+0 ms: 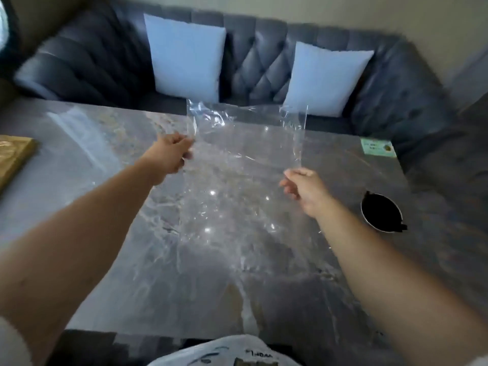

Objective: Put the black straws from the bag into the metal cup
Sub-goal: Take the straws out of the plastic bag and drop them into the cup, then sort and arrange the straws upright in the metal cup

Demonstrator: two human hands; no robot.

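A person holds a clear plastic bag (245, 154) above a grey marbled bench (264, 286) with both arms stretched forward. The left hand (169, 154) has its fingers (186, 143) pinched shut on the bag's left edge. The right hand (303, 188) sits at the bag's lower right corner, fingers curled close together near the plastic; the blur makes it impossible to tell whether they actually grip it. The bag hangs spread out between the two hands, crinkled and see-through, its upper edge rising toward the far side of the bench.

The metal cup (381, 213) stands on the bench to the right of the right hand, apart from it, and is filled with black straws (380, 211), whose ends poke past the rim.

A green card (377, 150) lies near the far right corner of the bench, and a wooden board (14, 157) sits at the left edge. Behind the bench stands a dark tufted sofa (250, 54) with two pale cushions (184, 56).
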